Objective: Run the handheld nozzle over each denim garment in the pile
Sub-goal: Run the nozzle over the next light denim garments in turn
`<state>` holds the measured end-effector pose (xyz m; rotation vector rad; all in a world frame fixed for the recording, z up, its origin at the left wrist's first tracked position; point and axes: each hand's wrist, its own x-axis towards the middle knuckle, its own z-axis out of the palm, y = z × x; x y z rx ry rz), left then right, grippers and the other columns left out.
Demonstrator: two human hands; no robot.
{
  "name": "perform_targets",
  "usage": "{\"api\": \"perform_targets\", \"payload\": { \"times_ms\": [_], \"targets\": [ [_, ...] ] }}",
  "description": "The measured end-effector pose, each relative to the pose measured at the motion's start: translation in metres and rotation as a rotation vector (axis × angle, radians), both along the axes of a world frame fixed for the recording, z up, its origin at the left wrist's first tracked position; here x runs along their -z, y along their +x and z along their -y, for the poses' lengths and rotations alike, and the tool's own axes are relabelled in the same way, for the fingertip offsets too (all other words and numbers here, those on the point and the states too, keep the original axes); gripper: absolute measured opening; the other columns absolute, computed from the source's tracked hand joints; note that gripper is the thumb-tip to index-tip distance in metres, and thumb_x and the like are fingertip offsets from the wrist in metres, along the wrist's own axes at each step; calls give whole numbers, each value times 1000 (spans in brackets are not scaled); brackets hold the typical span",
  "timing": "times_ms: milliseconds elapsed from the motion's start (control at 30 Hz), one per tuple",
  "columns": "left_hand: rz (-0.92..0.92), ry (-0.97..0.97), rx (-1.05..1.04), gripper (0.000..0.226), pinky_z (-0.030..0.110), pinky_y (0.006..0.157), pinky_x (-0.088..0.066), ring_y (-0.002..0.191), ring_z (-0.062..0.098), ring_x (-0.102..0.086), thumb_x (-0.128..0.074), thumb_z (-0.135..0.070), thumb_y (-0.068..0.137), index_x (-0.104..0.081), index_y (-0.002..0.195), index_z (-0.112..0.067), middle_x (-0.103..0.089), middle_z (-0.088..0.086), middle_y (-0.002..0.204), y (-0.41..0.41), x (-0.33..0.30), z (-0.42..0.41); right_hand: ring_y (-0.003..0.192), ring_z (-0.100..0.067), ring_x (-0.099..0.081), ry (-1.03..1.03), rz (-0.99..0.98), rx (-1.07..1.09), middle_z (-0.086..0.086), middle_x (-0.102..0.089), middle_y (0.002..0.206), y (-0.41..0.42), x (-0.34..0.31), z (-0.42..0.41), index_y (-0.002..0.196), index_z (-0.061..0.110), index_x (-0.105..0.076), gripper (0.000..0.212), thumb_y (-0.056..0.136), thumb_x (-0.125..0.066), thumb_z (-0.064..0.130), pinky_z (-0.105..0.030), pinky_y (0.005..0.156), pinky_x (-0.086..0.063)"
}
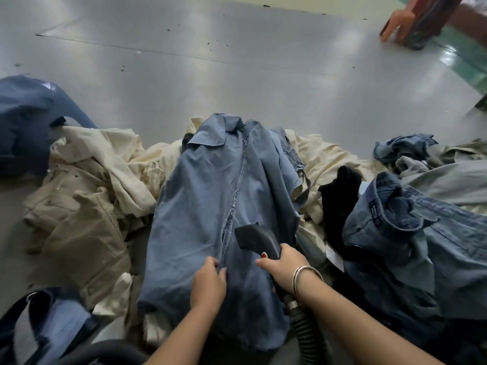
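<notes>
Denim shirt (pixel 210 206), beige garments (pixel 87 185) beside, nozzle (pixel 257 239) atop

Dark grey handheld nozzle (pixel 255 239) with ribbed hose, mouth resting on blue denim shirt (pixel 210 206), shirt spread collar-away atop mixed garment pile (pixel 131 164)

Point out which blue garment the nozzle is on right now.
The lighter blue collared shirt spread flat in the middle: the nozzle in the right hand rests on it, the left hand pinches its placket. Other blue garments lie crumpled aside.
</notes>
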<state>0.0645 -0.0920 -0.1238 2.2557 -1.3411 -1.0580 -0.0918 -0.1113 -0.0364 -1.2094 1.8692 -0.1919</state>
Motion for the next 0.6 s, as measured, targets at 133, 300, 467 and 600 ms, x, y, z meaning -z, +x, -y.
{"api": "perform_targets", "payload": {
  "times_ms": [133,300,467,600],
  "targets": [
    [-70,-38,-30,16,35,73,-46,89,32,-61,-58,-23,93,-50,79,-20,-68,13,92,-3,10,-9,102,-28,-61,-6,-83,-64,-10,-63,111,13,7,25,105,10,-56,43,81,-67,45,-27,72,-41],
    [-81,-47,-35,17,29,66,-39,90,31,-61,-58,-25,92,-50,78,-21,-67,11,92,1,15,-7,103,-38,-63,-127,-30,50,-20,-63,115,8,-9,75,114,2,-56,57,80,-69,45,-43,88,-51],
    [-74,-44,-59,16,33,68,-41,93,34,-61,-60,-28,91,-54,79,-19,-67,14,92,0,15,-8,97,-41,-65,-195,17,108,-25,-64,111,-14,-30,73,113,0,-55,58,78,-74,41,-52,86,-52],
    [-63,-65,-57,15,33,69,-43,92,34,-61,-60,-29,92,-60,87,-14,-68,14,93,-1,15,-10,94,-38,-65,-43,-16,-44,-20,-65,103,0,-13,30,102,6,-56,48,77,-74,42,-46,81,-54]
  ]
}}
